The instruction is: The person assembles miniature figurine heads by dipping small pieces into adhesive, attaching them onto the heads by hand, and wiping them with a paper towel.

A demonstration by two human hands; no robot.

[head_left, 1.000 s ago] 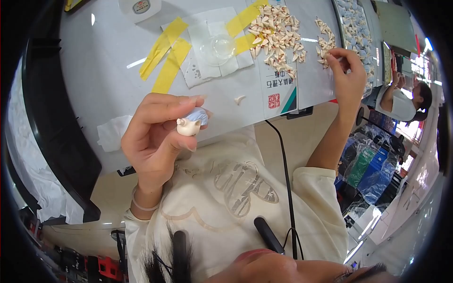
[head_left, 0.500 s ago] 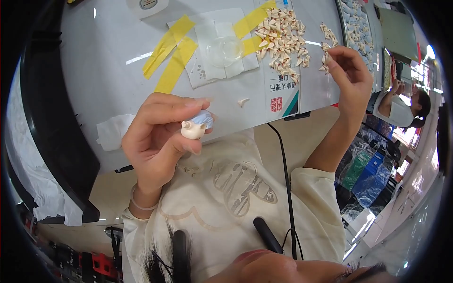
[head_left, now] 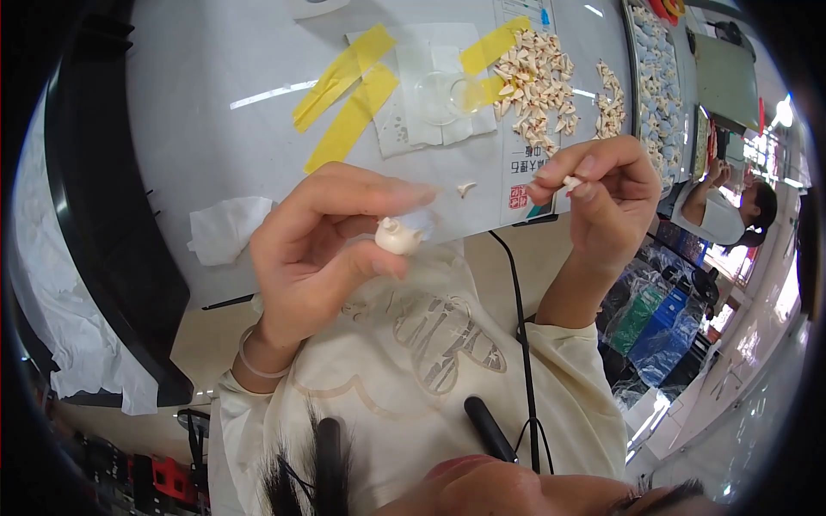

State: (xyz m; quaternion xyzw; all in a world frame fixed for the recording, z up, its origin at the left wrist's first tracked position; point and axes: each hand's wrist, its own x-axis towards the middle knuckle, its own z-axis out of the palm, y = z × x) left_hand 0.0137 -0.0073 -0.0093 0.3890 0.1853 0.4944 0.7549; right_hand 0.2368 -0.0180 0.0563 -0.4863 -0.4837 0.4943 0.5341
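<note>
Between the thumb and fingers of my left hand point(head_left: 305, 236) is a small cream figurine head point(head_left: 397, 237) with pointed ears and a pale blue part. My right hand point(head_left: 615, 198) pinches a tiny cream piece point(head_left: 571, 182), to the right of the head and apart from it. One loose cream piece point(head_left: 465, 188) lies on the table between my hands. Beyond it is a large pile of small cream, dark-tipped pieces point(head_left: 538, 82). A smaller cluster of such pieces point(head_left: 610, 103) lies further right.
A clear round dish point(head_left: 440, 105) sits on white paper point(head_left: 391, 129) with yellow tape strips point(head_left: 353, 116). At the right is a tray of blue and cream parts point(head_left: 658, 112). A crumpled tissue point(head_left: 225, 230) lies left. Another person point(head_left: 718, 211) sits at far right.
My right hand has moved from the small cluster back toward my body, with a tiny cream piece in its fingers. My left hand and the figurine head have shifted slightly right.
</note>
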